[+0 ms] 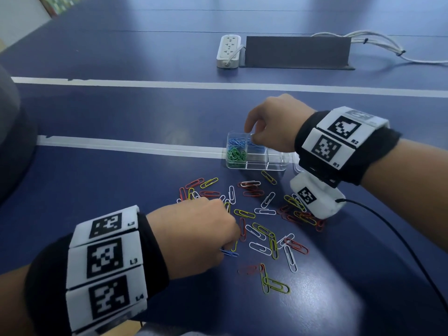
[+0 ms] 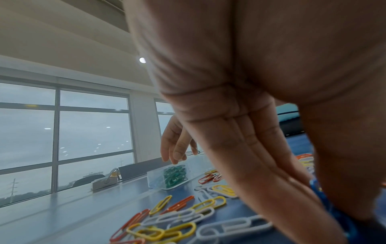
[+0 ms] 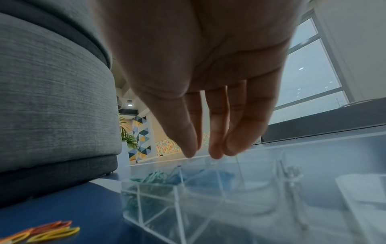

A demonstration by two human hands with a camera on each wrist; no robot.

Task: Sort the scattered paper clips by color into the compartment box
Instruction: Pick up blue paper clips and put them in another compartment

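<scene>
A clear compartment box point(image 1: 276, 163) stands on the blue table, with blue clips point(image 1: 236, 141) in its far left cell and green clips point(image 1: 236, 155) in its near left cell. My right hand point(image 1: 249, 134) hovers just above the far cells; in the right wrist view its fingers point(image 3: 217, 148) hang straight and relaxed over the box point(image 3: 158, 213), holding nothing. Red, yellow and white paper clips point(image 1: 263, 210) lie scattered in front of the box. Among them, my left hand point(image 1: 224, 248) pinches a blue paper clip point(image 1: 229, 253) between thumb and fingers, seen as the blue clip point(image 2: 322, 196) from the left wrist.
A white power strip point(image 1: 229, 50) and a dark grey panel point(image 1: 298, 52) with white cables point(image 1: 378, 42) sit at the back. A black cable point(image 1: 400, 238) runs from my right wrist. A grey upholstered seat point(image 1: 9, 132) borders the left edge.
</scene>
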